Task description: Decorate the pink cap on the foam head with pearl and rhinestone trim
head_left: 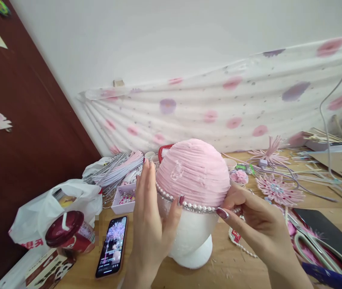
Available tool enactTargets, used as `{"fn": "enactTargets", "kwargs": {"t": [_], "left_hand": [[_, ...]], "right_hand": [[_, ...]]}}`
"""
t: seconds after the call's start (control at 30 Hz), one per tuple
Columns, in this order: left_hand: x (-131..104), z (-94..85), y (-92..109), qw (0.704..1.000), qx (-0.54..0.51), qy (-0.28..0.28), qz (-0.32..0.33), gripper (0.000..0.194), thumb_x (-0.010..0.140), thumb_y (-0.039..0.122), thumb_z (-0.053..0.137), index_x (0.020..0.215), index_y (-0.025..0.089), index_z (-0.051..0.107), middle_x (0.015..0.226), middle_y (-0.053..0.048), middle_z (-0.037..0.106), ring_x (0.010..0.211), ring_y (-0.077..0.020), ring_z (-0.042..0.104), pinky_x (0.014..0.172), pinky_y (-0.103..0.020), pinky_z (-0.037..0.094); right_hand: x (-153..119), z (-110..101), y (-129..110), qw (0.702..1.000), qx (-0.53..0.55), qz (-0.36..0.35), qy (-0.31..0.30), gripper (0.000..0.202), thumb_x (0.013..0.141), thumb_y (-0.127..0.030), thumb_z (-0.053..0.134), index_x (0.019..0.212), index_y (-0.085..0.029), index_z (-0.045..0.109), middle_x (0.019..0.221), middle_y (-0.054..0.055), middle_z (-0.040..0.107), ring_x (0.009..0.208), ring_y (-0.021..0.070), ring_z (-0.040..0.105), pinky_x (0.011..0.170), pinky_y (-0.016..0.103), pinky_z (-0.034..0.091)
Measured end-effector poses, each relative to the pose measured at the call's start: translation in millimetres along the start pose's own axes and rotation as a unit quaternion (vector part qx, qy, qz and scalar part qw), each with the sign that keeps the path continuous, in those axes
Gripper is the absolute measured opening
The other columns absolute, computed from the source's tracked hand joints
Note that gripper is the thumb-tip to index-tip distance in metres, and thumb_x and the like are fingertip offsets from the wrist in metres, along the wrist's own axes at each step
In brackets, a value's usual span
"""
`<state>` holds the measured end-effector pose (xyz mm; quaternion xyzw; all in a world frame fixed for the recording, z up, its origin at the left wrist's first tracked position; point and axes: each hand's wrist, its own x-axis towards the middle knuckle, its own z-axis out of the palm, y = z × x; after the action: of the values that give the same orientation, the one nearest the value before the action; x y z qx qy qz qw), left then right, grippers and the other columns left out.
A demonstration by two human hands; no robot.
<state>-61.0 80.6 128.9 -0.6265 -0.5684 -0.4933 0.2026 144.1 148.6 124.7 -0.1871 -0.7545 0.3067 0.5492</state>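
A pink cap of closely wound fuzzy strips covers the crown of a white foam mannequin head. Along its lower edge runs a string of white pearl beads with a silvery band just below. My left hand rests against the left side of the head, fingers straight, thumb touching the beads at the front. At the right edge of the cap, my right hand pinches the bead string between thumb and index finger. A length of pearls hangs down to the table under that hand.
A lit phone, lidded red cup, white plastic bag and bead box stand left. Right are a pink flower, scissors and a black flat object. Pipe cleaners lie behind my left hand.
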Motion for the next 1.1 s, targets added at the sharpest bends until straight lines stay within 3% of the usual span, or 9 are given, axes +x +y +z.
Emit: {"fn": "enactTargets", "kwargs": {"t": [0.13,0.33,0.47,0.6,0.83,0.9,1.03,1.1], "left_hand": [[-12,10.3,-9,0.989,-0.098,0.072,0.08,0.059,0.1,0.028,0.054,0.157,0.022,0.042,0.164,-0.011,0.046,0.15,-0.0261,0.046,0.127,-0.048,0.035],[-23,15.9,-24,0.979,-0.153,0.074,0.112,0.045,0.099,0.023,0.048,0.142,0.021,0.06,0.153,-0.009,0.059,0.142,-0.0283,0.055,0.126,-0.057,0.035],[-22,13.0,-17,0.981,-0.175,0.048,0.07,0.04,0.098,0.025,0.053,0.138,0.026,0.06,0.149,-0.009,0.062,0.141,-0.0292,0.056,0.125,-0.062,0.034],[-22,9.8,-1,0.985,-0.168,0.035,0.016,0.036,0.098,0.034,0.059,0.133,0.025,0.057,0.154,-0.013,0.055,0.146,-0.0308,0.05,0.126,-0.063,0.03],[-14,8.3,9,0.97,-0.215,0.047,-0.104,0.024,0.097,0.039,0.064,0.115,0.024,0.057,0.158,-0.015,0.049,0.149,-0.033,0.046,0.12,-0.061,0.041],[-10,7.9,11,0.968,-0.208,0.032,-0.14,0.037,0.094,0.044,0.068,0.121,0.025,0.053,0.162,-0.016,0.044,0.152,-0.0338,0.042,0.122,-0.062,0.037],[1,5.7,20,0.97,-0.162,-0.008,-0.184,0.085,0.085,0.066,0.07,0.151,0.025,0.036,0.166,-0.018,0.037,0.154,-0.0367,0.036,0.124,-0.061,0.035],[7,4.3,24,0.972,-0.129,-0.029,-0.196,0.093,0.083,0.069,0.069,0.156,0.025,0.032,0.165,-0.017,0.038,0.153,-0.0379,0.036,0.123,-0.062,0.036]], "right_hand": [[-1,1,-1,1.0,-0.005,0.0,0.007,0.016,0.095,-0.024,0.068,0.08,-0.025,0.064,0.068,-0.003,0.06,0.063,0.0107,0.054,0.055,0.02,0.044],[-5,-1,2,1.0,0.0,0.007,0.024,0.013,0.095,-0.025,0.069,0.082,-0.025,0.066,0.071,-0.002,0.061,0.064,0.012,0.055,0.055,0.022,0.044],[-8,1,7,0.999,0.01,0.017,0.045,0.012,0.094,-0.025,0.071,0.083,-0.025,0.066,0.072,-0.001,0.06,0.066,0.0129,0.055,0.057,0.024,0.044],[-7,3,7,0.999,0.021,0.009,0.048,0.013,0.093,-0.024,0.072,0.081,-0.025,0.066,0.071,-0.001,0.06,0.064,0.013,0.054,0.054,0.024,0.043],[-4,6,4,0.999,0.005,-0.006,0.05,0.014,0.093,-0.024,0.072,0.08,-0.024,0.066,0.067,-0.002,0.061,0.06,0.0116,0.053,0.052,0.024,0.041],[-3,7,3,0.999,0.001,-0.014,0.051,0.013,0.092,-0.024,0.072,0.081,-0.024,0.067,0.068,-0.002,0.062,0.061,0.0117,0.054,0.053,0.024,0.042],[-3,11,1,0.999,-0.002,-0.02,0.045,0.011,0.093,-0.023,0.072,0.083,-0.024,0.067,0.071,-0.002,0.064,0.062,0.0122,0.056,0.054,0.025,0.044],[-3,13,0,0.999,-0.003,-0.02,0.045,0.011,0.093,-0.023,0.072,0.083,-0.024,0.067,0.072,-0.001,0.065,0.063,0.0127,0.057,0.055,0.026,0.045]]}}
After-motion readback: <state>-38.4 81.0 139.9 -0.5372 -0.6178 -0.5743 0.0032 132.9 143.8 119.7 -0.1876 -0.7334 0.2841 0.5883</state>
